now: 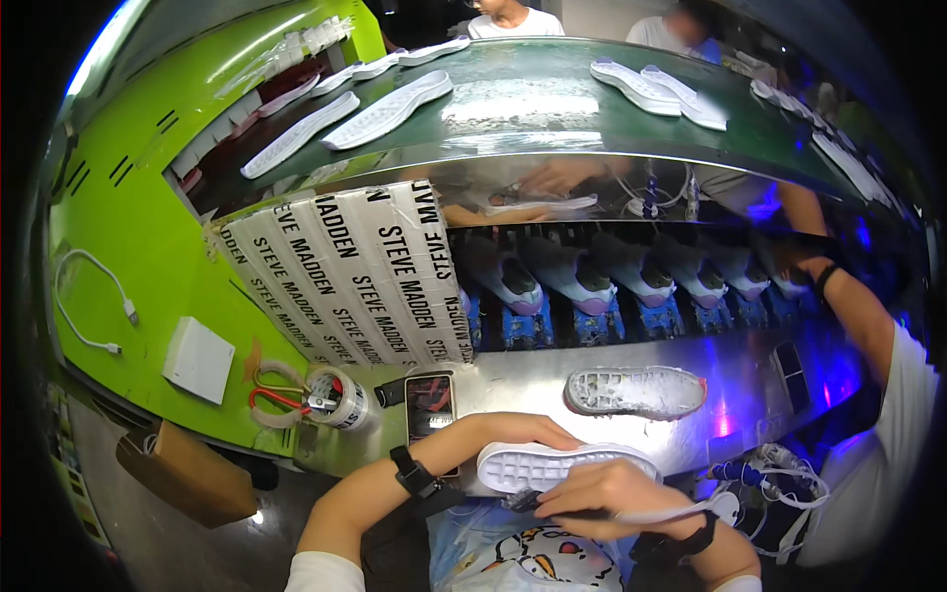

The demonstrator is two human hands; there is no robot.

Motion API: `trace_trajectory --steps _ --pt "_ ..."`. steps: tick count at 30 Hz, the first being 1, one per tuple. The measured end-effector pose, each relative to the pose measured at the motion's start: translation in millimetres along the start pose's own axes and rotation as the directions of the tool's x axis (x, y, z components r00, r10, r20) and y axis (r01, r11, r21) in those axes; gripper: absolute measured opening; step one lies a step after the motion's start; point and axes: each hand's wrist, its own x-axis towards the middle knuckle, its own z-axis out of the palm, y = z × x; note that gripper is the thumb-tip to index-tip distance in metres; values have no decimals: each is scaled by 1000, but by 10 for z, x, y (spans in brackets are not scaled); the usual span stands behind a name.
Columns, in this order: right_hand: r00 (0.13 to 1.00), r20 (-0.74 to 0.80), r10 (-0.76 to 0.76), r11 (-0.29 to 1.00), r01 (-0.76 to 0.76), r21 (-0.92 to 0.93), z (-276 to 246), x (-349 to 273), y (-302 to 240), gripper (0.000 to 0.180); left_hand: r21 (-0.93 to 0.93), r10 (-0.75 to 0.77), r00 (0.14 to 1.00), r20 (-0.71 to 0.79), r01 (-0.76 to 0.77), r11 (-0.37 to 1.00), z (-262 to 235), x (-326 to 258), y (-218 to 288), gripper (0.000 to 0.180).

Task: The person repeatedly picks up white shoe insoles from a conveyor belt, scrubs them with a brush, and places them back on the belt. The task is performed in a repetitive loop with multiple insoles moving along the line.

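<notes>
A white shoe sole (513,466) is held up at the bench's near edge, its gridded side toward me. My left hand (518,429) grips it from the far side, the fingers partly hidden behind it. My right hand (607,488) is closed round what looks like a brush, with a dark head (521,501) close to the sole's lower edge and a pale handle (671,513) running back past my wrist. Just beyond, another sole (636,393), greyish white with a treaded face up, lies on the metal bench (513,380).
Behind stands a row of shoes (602,276) on blue supports, below a green belt (523,74) carrying white soles. At left are a printed carton (345,276), red-handled scissors (276,403), a tape roll (338,400) and a phone (430,405). A co-worker's arm (853,301) reaches in at right.
</notes>
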Motion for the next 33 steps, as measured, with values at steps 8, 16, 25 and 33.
trace_trajectory --steps 8,16,25,33 --pt "947 -289 143 929 -28 369 -311 -339 143 25 -516 318 945 -81 -313 797 -139 -125 -435 53" --pt "565 -821 82 984 -177 -24 24 250 133 24 -796 293 761 -579 -606 -1 692 -37 -190 73" --pt "748 -652 128 992 -108 72 242 261 20 20 -784 429 698 -574 -620 -40 531 0 -168 76" --pt "889 -217 404 719 -162 676 287 110 72 19 -815 523 734 -434 -567 118 403 -125 56 78"
